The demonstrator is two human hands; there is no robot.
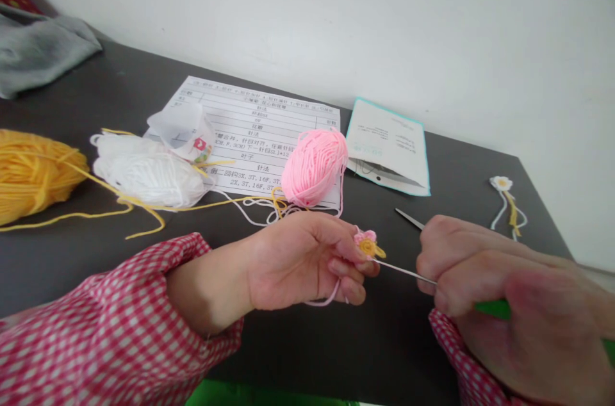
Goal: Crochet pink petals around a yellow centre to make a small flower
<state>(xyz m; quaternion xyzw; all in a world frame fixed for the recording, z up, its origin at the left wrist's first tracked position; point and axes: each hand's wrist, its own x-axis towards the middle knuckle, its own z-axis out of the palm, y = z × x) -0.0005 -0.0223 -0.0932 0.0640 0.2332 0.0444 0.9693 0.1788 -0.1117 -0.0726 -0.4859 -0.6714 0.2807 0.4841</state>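
At the left of the dark bench [129, 82], a grey cloth [43, 47] lies behind a yellow yarn ball [36, 182]. Next come a white yarn ball [144, 175], a printed sheet [240, 130] and a pink yarn ball [314, 169] on that sheet. The left hand [307, 259] has its grip pinching a small pink-and-yellow flower [367, 244]. A thin pale line [403, 270], strand or rod I cannot tell, runs from the flower to the right hand [471, 265], whose grip curls tight around a pointed metal tool [408, 219]. Farther right lies a white flower [501, 184].
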